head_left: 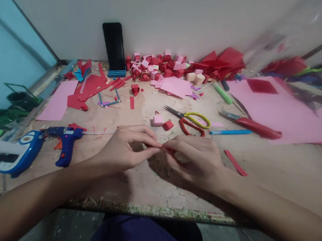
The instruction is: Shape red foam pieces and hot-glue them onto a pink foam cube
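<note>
Above the middle of the table my left hand (132, 146) and my right hand (194, 156) meet at the fingertips. Both are closed in a pinch. A small piece of red paper (173, 153) shows among the right fingers, mostly hidden; the left fingertips press at its end. Just beyond the hands lie a pink paper cube (157, 120) and a red paper cube (168, 125). Scissors (189, 120) with one yellow and one red handle rest behind my right hand. A red paper strip (236, 163) lies to its right.
At left are a blue glue gun (66, 142) and a blue-and-white tool (22, 152). A phone (114, 47) stands at the back beside heaped paper cubes (157, 66). Right of the scissors lie a blue pen (229, 132), a red-handled cutter (256, 126) and pink sheets (291, 116).
</note>
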A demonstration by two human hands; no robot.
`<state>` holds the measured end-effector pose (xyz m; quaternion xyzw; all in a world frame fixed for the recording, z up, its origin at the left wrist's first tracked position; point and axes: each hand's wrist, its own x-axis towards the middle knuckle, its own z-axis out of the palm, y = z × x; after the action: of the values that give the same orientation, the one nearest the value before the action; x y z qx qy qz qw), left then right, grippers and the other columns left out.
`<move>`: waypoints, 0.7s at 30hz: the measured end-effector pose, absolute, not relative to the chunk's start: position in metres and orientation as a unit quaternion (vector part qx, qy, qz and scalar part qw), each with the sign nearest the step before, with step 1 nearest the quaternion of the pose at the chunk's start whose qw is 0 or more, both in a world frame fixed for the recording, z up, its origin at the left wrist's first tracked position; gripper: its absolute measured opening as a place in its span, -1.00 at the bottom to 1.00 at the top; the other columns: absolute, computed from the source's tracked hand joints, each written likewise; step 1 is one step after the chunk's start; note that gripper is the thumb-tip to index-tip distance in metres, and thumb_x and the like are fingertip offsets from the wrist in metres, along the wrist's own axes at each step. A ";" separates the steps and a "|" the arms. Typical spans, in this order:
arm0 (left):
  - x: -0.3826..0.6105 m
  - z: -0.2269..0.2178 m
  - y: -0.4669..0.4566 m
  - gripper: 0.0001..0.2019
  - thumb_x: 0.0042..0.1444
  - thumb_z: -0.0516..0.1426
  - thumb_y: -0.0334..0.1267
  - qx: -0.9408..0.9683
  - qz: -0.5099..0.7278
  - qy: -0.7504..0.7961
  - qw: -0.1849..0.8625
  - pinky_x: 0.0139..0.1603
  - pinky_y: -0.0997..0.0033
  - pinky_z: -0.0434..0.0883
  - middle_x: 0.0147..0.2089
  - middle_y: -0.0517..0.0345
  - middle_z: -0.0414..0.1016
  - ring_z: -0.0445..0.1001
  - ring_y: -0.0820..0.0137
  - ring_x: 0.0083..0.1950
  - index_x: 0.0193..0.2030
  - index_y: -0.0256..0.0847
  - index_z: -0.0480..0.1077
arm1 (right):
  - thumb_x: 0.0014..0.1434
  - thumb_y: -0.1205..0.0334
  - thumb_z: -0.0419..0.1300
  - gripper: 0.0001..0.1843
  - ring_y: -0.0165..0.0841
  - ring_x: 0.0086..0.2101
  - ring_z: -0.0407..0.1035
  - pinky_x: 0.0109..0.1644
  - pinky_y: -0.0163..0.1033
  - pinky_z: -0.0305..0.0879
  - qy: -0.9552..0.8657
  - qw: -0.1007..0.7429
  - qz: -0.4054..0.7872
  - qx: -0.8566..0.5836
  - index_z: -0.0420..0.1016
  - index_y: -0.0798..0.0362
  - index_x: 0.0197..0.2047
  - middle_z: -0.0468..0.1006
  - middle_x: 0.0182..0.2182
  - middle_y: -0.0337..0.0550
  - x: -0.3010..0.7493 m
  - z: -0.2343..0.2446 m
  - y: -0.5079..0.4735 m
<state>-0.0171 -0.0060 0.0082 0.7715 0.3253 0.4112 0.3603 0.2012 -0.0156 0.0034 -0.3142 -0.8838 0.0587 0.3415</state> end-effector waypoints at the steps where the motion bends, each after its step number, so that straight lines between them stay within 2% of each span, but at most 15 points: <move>1: -0.018 0.009 -0.005 -0.90 0.15 0.31 -0.48 0.765 0.406 0.325 0.379 -0.17 0.48 0.54 -0.23 0.07 0.65 0.62 0.40 -0.21 -0.25 -0.24 0.65 | 0.26 0.41 0.23 -0.92 -0.42 -0.52 0.40 -0.45 -0.27 0.19 -0.884 0.340 0.063 -0.314 0.55 0.14 -0.28 0.58 -0.49 -0.16 0.201 0.004 -0.015; 5: -0.019 0.010 -0.002 -0.91 0.14 0.34 -0.45 0.755 0.390 0.328 0.413 -0.16 0.48 0.55 -0.25 0.12 0.67 0.62 0.40 -0.22 -0.27 -0.20 0.66 | 0.26 0.40 0.23 -0.93 -0.43 -0.54 0.37 -0.47 -0.27 0.17 -0.892 0.337 0.050 -0.298 0.54 0.12 -0.28 0.55 -0.50 -0.21 0.203 0.005 -0.014; 13: -0.017 0.009 -0.007 -0.95 0.13 0.37 -0.41 0.775 0.417 0.310 0.360 -0.21 0.51 0.54 -0.32 0.15 0.68 0.62 0.42 -0.30 -0.32 -0.19 0.65 | 0.30 0.40 0.20 -0.89 -0.39 -0.53 0.34 -0.45 -0.22 0.18 -0.910 0.325 -0.022 -0.257 0.43 0.02 -0.28 0.50 -0.54 -0.27 0.203 0.009 -0.016; 16: -0.017 0.006 -0.009 -0.98 0.15 0.37 -0.36 0.782 0.428 0.299 0.341 -0.21 0.50 0.55 -0.33 0.14 0.68 0.62 0.42 -0.30 -0.30 -0.20 0.63 | 0.29 0.41 0.21 -0.88 -0.40 -0.53 0.34 -0.46 -0.23 0.18 -0.905 0.339 -0.012 -0.258 0.43 0.00 -0.25 0.50 -0.53 -0.29 0.202 0.008 -0.018; 21: -0.018 0.002 -0.010 -0.89 0.12 0.40 -0.25 0.805 0.461 0.255 0.274 -0.28 0.52 0.52 -0.35 0.14 0.65 0.59 0.44 -0.35 -0.31 -0.19 0.59 | 0.32 0.40 0.20 -0.93 -0.42 -0.53 0.34 -0.47 -0.25 0.18 -0.908 0.341 0.030 -0.242 0.46 0.04 -0.17 0.52 -0.51 -0.27 0.203 0.008 -0.020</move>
<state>-0.0180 -0.0100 0.0021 0.8046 0.2552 0.4606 0.2745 0.2033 -0.0197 0.0076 -0.2423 -0.9076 0.0300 0.3415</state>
